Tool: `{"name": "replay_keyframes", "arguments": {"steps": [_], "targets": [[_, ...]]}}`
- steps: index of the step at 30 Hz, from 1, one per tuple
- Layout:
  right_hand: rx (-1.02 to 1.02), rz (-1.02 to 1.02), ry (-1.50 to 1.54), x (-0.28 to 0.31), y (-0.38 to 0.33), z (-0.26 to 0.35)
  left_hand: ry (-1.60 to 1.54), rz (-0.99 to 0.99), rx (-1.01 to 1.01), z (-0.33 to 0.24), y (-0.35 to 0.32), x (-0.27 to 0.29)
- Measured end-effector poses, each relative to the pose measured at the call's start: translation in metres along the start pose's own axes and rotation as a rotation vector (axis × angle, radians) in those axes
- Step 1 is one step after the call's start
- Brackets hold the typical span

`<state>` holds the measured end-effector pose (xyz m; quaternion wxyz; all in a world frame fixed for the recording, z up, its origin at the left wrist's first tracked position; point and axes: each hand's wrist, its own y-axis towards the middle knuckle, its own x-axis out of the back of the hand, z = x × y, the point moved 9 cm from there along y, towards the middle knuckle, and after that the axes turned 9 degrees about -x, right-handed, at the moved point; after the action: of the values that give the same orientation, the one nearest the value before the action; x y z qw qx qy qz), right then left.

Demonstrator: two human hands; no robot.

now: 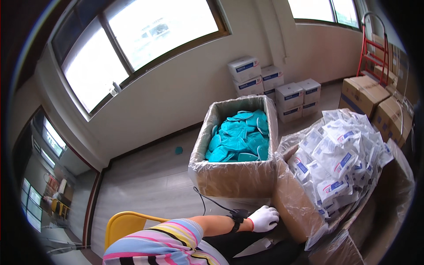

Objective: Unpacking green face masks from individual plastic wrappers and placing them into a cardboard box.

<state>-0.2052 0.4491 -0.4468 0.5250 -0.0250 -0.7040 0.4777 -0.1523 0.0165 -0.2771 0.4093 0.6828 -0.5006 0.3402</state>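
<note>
My left hand (264, 218), in a white glove with a dark strap round the wrist, is low at the middle, next to the side of an open cardboard box (293, 201). Its fingers are curled, and whatever may be under them is hidden. White sealed packets (338, 154) with blue and red print are heaped above that box's rim. Left of it, a plastic-lined carton (236, 179) holds a pile of teal face masks (236, 137). My right hand is out of view.
One teal piece (178, 150) lies on the floor. White boxes (245, 70) are stacked by the wall. Brown cartons (364, 95) and a red stepladder (375, 53) are at the far right. A yellow chair (126, 216) is beside my left arm, and a black cable (205, 198) runs near the wrist.
</note>
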Motion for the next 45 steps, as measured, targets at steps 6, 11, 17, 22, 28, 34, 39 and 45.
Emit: {"name": "replay_keyframes", "arguments": {"steps": [6,11,17,22,28,34,39,45], "targets": [[-0.05,-0.173,0.092,0.042,-0.064,-0.045,0.04,0.01,-0.015,0.001,-0.005,-0.012],[0.285,-0.206,0.127,0.014,-0.022,-0.018,0.108,0.027,0.035,0.0,-0.016,0.001],[0.617,-0.23,0.21,0.02,-0.116,0.03,0.142,0.043,-0.053,-0.009,-0.029,-0.007],[0.902,-0.247,0.265,0.02,-0.186,0.071,0.064,0.201,0.102,-0.005,-0.037,-0.014],[1.184,-0.29,0.293,0.035,-0.257,0.081,-0.546,0.052,0.082,-0.092,-0.036,0.003],[1.461,-0.335,0.237,0.059,-0.334,0.078,-0.985,0.015,-0.116,-0.175,-0.031,-0.003],[1.526,-0.116,0.157,0.044,-0.373,0.076,-0.986,0.0,0.16,-0.122,-0.026,0.028],[1.497,0.596,0.447,0.051,-0.384,0.087,-1.109,-0.253,0.594,-0.027,-0.07,0.078]]}}
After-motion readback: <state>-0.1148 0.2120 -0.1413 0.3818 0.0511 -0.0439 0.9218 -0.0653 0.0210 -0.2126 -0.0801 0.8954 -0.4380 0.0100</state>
